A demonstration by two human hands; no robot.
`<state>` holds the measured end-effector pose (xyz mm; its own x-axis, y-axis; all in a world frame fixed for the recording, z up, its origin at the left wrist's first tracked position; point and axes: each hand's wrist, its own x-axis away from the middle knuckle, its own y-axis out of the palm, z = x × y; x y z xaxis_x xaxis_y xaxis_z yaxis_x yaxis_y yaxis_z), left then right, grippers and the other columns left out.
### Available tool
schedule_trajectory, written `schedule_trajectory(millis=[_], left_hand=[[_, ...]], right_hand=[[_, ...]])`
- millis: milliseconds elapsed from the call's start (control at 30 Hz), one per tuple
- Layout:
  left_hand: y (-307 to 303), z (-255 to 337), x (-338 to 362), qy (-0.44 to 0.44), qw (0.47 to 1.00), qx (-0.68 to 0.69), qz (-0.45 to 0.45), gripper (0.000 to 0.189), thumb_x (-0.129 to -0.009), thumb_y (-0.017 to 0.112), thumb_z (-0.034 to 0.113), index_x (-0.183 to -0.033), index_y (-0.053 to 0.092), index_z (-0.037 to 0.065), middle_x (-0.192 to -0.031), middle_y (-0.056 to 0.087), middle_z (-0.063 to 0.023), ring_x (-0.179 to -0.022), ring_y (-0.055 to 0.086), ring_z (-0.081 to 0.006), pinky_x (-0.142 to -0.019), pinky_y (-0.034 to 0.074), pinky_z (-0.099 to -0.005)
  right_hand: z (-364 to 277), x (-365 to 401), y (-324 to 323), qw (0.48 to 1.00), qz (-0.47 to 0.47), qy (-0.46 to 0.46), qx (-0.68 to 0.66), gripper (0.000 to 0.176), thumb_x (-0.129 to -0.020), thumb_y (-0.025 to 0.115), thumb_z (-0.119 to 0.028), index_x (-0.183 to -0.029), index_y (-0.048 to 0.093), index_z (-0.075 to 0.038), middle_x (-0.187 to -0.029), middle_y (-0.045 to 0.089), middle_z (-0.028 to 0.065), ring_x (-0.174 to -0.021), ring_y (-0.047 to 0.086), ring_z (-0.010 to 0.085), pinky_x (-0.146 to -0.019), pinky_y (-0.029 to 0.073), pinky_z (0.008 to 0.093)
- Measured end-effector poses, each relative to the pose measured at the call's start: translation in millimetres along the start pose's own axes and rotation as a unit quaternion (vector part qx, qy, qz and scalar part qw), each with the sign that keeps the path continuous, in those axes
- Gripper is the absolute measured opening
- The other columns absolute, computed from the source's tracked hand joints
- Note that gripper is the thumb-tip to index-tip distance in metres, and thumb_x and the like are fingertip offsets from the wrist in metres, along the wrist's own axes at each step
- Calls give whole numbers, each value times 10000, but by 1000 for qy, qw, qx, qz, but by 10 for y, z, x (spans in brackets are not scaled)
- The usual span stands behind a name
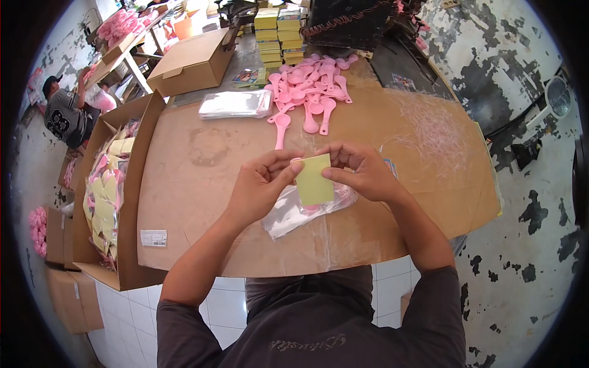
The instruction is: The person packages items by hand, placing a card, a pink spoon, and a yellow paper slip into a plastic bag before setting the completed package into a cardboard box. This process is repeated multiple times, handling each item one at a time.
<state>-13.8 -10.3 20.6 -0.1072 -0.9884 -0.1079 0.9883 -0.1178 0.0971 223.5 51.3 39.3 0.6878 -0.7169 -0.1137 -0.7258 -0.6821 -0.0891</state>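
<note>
A small yellow card [315,183] is held upright between my two hands. My left hand [270,178] pinches its upper left corner between thumb and fingers. At its right edge, my right hand [362,172] grips the card the same way. Beneath the hands lie clear plastic bags [285,214] with something pink showing under the card. Beyond my hands is a heap of pink spoons [313,83], with one spoon [281,126] nearest my left hand. A stack of clear plastic packets [236,104] lies left of the heap.
On the left stands an open carton [132,208] of packed bags. A closed box [193,61] and stacked yellow cards [267,37] are at the back. Plastic strands [438,135] lie on the right of the cardboard-topped table [178,202]. Another person [70,113] is far left.
</note>
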Motion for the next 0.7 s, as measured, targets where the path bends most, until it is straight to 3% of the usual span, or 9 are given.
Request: schedule_trajectory(millis=[233,433,533,700], left_hand=[[51,-77,-6,-14,1000,-20,15,283,-1025,669,151,-1222,695,-51,-1038,761,-114,-906,717,-126,-808,603,-289],[42,-121,-17,-16,999,-31,20,268,-1022,671,145,-1213,710,-40,-1018,765,-97,-881,719,-116,-790,607,-282],[53,-181,-15,2,999,-18,36,265,-1022,669,136,-1229,710,-24,-1016,766,-92,-885,719,-116,-788,609,-280],[26,-181,-37,21,1000,-9,3,259,-1030,657,143,-1214,710,-32,-1050,759,-111,-906,725,-133,-803,615,-299]], right_hand=[[227,1,-41,997,60,20,-35,240,-1001,678,-104,-1199,674,31,-1083,722,60,-968,682,107,-861,547,265],[268,15,-63,997,62,17,-43,202,-995,679,-80,-1171,694,18,-1037,726,44,-954,679,95,-846,548,255],[309,15,-55,994,85,2,-68,147,-983,691,-72,-1112,737,-19,-986,719,16,-853,648,79,-758,520,243],[346,9,-87,996,85,-31,-20,147,-981,658,-31,-1090,747,12,-1023,703,28,-903,646,87,-802,522,252]])
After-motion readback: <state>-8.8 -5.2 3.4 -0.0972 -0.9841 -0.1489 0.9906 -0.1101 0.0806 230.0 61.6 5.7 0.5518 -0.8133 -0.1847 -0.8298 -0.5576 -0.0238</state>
